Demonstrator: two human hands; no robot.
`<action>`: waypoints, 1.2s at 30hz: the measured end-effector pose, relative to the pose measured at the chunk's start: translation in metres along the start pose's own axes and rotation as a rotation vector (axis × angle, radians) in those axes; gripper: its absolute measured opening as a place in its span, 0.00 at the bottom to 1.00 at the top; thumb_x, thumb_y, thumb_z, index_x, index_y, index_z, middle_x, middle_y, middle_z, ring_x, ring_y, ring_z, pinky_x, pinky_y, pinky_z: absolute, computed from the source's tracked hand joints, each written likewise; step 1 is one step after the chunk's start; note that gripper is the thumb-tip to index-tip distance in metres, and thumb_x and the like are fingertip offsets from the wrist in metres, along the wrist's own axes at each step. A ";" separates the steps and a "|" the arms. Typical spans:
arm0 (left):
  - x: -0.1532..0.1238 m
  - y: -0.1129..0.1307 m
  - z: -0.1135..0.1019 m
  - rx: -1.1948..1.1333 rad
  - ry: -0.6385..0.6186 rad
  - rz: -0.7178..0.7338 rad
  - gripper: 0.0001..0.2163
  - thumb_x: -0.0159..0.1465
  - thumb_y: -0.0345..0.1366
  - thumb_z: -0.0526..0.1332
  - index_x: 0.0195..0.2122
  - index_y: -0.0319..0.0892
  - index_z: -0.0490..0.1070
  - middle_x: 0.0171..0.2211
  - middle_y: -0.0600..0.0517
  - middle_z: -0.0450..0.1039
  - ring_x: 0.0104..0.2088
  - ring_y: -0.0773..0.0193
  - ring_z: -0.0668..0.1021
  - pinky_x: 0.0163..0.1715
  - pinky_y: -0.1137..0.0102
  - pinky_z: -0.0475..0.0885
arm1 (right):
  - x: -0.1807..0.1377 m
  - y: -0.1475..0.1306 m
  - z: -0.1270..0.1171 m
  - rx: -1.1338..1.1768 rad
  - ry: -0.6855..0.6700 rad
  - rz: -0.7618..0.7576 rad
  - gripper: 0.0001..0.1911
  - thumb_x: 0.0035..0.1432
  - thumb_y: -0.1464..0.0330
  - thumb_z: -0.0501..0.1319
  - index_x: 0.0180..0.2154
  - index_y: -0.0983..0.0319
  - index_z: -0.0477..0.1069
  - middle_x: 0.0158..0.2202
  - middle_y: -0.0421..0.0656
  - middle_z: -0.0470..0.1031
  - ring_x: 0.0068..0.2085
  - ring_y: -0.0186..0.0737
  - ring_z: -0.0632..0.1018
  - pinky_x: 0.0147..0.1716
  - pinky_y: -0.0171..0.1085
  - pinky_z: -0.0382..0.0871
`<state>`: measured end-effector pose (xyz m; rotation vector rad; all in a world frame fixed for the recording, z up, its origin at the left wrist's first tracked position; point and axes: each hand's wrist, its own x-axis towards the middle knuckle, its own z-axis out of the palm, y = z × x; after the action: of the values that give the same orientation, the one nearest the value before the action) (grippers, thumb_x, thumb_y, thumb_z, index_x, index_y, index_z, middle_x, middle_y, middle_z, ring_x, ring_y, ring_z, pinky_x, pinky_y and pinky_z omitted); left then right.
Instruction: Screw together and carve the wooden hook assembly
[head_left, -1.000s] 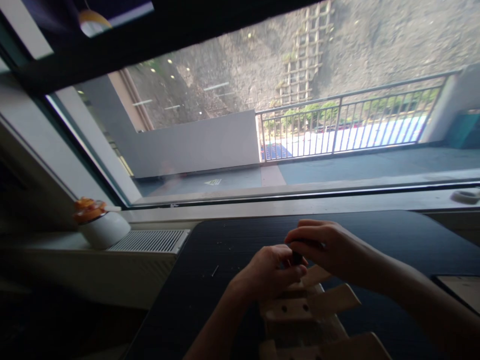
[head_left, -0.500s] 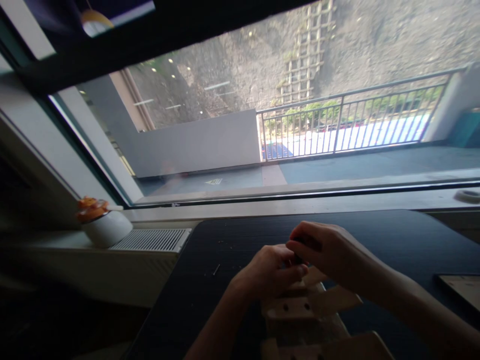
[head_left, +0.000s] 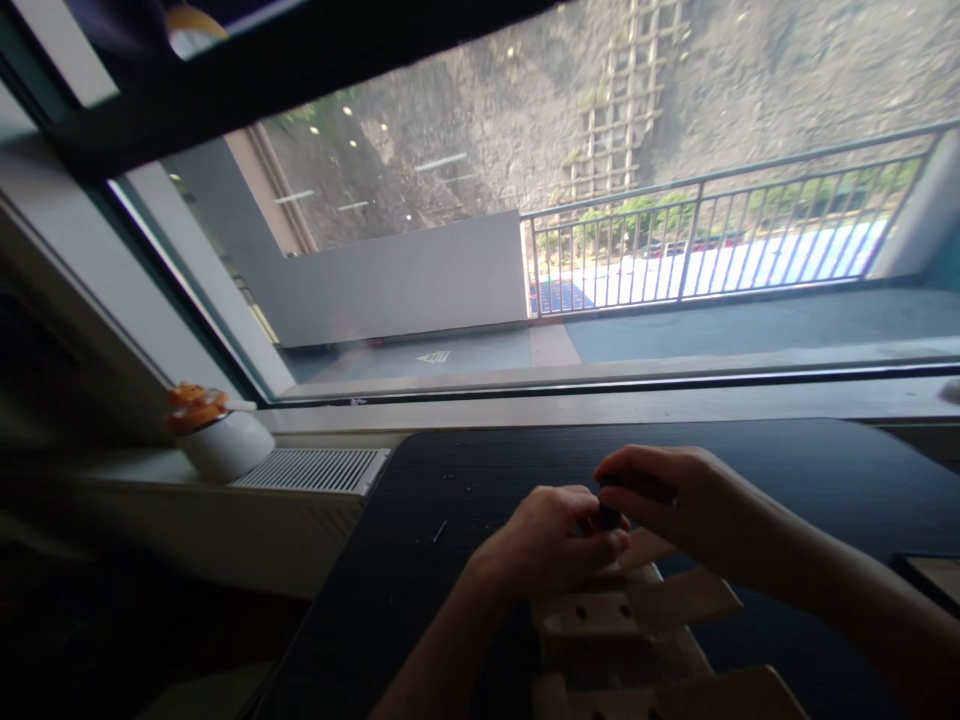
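Observation:
A wooden assembly (head_left: 592, 650) of pale crossbars, with dark round holes in them, lies on the dark table. My left hand (head_left: 551, 535) is closed over its far end, thumb and fingers curled in; the exact grip is partly hidden. Just above, my right hand (head_left: 660, 490) pinches a small dark piece (head_left: 609, 508), upright and knob-like, between thumb and fingers. Its lower end disappears behind the left fingers. Flat wooden slats (head_left: 686, 600) stick out to the right of the assembly, below my right wrist.
A thin metal pin or screw (head_left: 439, 531) and tiny crumbs lie on the dark table (head_left: 465, 470), left of my hands. A dark-edged tray or frame (head_left: 930, 575) sits at the right. Beyond the table are a radiator (head_left: 315, 470), a white pot with an orange top (head_left: 229, 445) and the window.
The view has shifted slightly, so everything sits a little to the right. My right fingers have opened a bit around the dark piece, which shows more; the left hand keeps its place on the wood.

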<state>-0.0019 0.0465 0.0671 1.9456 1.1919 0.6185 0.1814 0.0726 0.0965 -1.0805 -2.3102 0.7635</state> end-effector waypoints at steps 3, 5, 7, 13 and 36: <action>0.000 0.001 -0.001 0.027 0.005 -0.016 0.14 0.60 0.43 0.57 0.36 0.38 0.75 0.26 0.54 0.69 0.27 0.68 0.68 0.26 0.74 0.62 | 0.001 0.001 0.009 -0.046 0.096 0.045 0.12 0.58 0.58 0.56 0.33 0.60 0.70 0.24 0.37 0.73 0.25 0.33 0.71 0.23 0.32 0.62; 0.000 0.002 -0.001 0.035 0.013 -0.008 0.14 0.60 0.43 0.57 0.35 0.38 0.75 0.25 0.54 0.67 0.27 0.68 0.68 0.26 0.75 0.62 | 0.001 0.000 0.011 -0.084 0.129 0.051 0.13 0.59 0.58 0.56 0.32 0.60 0.69 0.23 0.37 0.72 0.24 0.32 0.70 0.22 0.32 0.60; 0.000 0.002 -0.001 0.033 0.013 -0.003 0.14 0.60 0.43 0.57 0.34 0.37 0.75 0.25 0.54 0.67 0.27 0.68 0.67 0.26 0.75 0.62 | 0.002 -0.003 0.009 -0.138 0.124 0.050 0.13 0.59 0.57 0.56 0.32 0.59 0.69 0.22 0.37 0.71 0.23 0.32 0.69 0.22 0.31 0.59; 0.001 0.003 -0.002 0.038 0.000 0.006 0.11 0.59 0.40 0.57 0.35 0.38 0.75 0.28 0.53 0.70 0.29 0.67 0.69 0.27 0.74 0.63 | 0.003 -0.018 -0.013 -0.219 -0.056 -0.190 0.12 0.63 0.62 0.53 0.35 0.57 0.73 0.29 0.38 0.73 0.28 0.32 0.71 0.27 0.32 0.60; -0.037 -0.031 -0.036 -0.363 -0.143 -0.062 0.28 0.55 0.43 0.67 0.56 0.45 0.66 0.55 0.48 0.69 0.54 0.55 0.70 0.56 0.62 0.61 | 0.016 -0.049 -0.030 -0.862 -0.416 -0.384 0.07 0.48 0.78 0.65 0.26 0.60 0.74 0.29 0.39 0.74 0.25 0.31 0.72 0.21 0.33 0.50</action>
<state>-0.0607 0.0350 0.0625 1.6127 0.9721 0.6053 0.1653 0.0678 0.1535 -0.7602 -3.1894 -0.2305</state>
